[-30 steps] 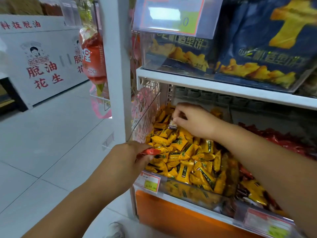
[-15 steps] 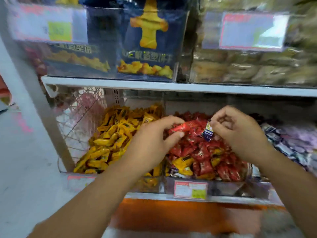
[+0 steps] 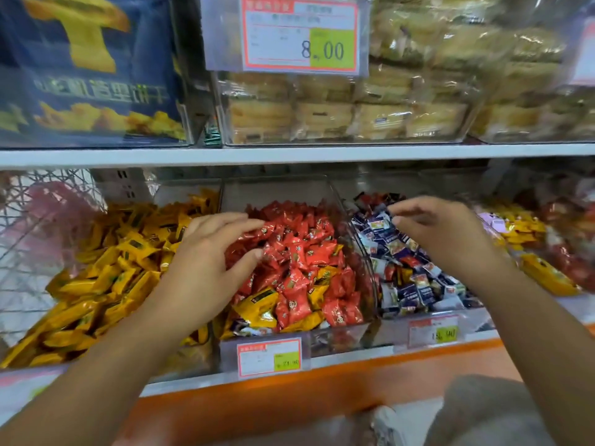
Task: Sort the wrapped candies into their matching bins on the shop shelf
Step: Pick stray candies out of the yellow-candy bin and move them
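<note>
Over the red candies, the left hand spreads its fingers loosely, gripping nothing. To its right, the right hand hovers above the blue-and-white candies, fingers loosely curled and empty. Left of the left hand lie the yellow candies; stray yellow wrappers sit below its thumb.

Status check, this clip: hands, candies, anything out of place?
Left hand open over red bin. Right hand open over blue bin, nothing held. Yellow candies stray at red bin's front.
</note>
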The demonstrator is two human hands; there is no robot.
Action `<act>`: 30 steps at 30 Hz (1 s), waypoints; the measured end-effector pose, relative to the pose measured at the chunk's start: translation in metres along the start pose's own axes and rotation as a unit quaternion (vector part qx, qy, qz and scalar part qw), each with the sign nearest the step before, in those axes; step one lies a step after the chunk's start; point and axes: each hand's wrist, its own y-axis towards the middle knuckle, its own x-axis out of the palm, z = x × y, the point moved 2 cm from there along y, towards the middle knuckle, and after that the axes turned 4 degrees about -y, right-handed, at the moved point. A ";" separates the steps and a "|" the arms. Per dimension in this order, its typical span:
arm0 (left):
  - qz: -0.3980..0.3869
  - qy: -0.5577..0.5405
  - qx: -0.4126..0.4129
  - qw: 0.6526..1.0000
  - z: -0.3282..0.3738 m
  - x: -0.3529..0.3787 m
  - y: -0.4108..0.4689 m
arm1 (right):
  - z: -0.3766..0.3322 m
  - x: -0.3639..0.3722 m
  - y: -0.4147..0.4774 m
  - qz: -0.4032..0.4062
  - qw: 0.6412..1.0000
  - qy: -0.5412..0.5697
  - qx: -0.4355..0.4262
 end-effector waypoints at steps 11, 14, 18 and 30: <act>-0.070 0.056 -0.109 0.990 -0.066 -0.086 -0.073 | -0.130 0.088 -0.003 -0.075 0.978 0.050 -0.190; -0.093 0.107 -0.139 0.980 -0.091 -0.113 -0.111 | -0.186 0.133 -0.011 -0.155 0.939 0.039 -0.306; -0.073 0.121 -0.154 0.978 -0.113 -0.138 -0.151 | -0.251 0.209 -0.017 -0.301 0.827 -0.117 -0.460; -0.090 0.080 -0.142 0.982 -0.133 -0.139 -0.174 | -0.275 0.295 0.023 -0.368 0.703 -0.344 -0.502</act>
